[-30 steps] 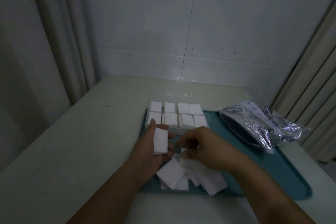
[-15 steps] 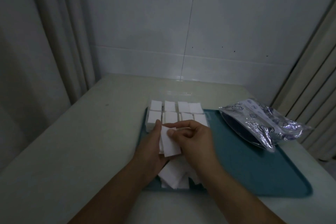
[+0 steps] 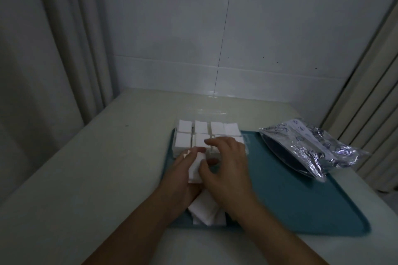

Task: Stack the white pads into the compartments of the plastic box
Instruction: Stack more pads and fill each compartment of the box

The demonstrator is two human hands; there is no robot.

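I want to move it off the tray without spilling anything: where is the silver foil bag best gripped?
Grip the silver foil bag at its crinkled right end, coming from the tray's open right side. That end lies off the tray, gathered and flat. Whether the dark left end is an open mouth cannot be told.

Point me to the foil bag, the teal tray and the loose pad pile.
foil bag (image 3: 310,148), head view, middle of its crinkled top face
teal tray (image 3: 301,200), head view, bare floor right of the hands
loose pad pile (image 3: 204,211), head view, top pad between the wrists
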